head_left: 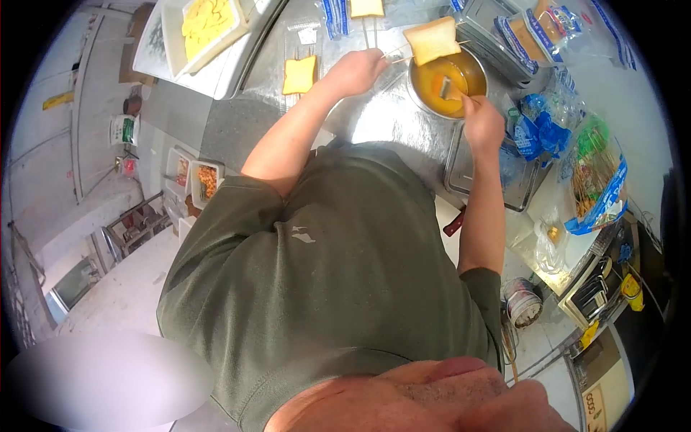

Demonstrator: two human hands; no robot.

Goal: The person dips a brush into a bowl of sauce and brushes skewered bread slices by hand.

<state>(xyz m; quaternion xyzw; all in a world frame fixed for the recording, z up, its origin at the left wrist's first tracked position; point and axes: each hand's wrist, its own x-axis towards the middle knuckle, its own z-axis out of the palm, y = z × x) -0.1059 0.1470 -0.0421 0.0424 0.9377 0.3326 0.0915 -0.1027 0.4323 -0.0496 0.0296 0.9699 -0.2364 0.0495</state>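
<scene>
Steel worktop point(371, 129) beyond the torso: left hand point(356, 72) grips skewers point(401, 60), bread slice point(432, 42) by the metal bowl point(425, 108)'s far rim; best kept level. Right hand point(484, 124) clasps a brush point(446, 88) inside; light, even strokes should suit.

left hand point(358, 72) curled, right hand point(483, 123) seemingly clenched

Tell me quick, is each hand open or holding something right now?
Left hand: closed, holding skewers with a bread slice on them.
Right hand: closed, holding a brush.
</scene>
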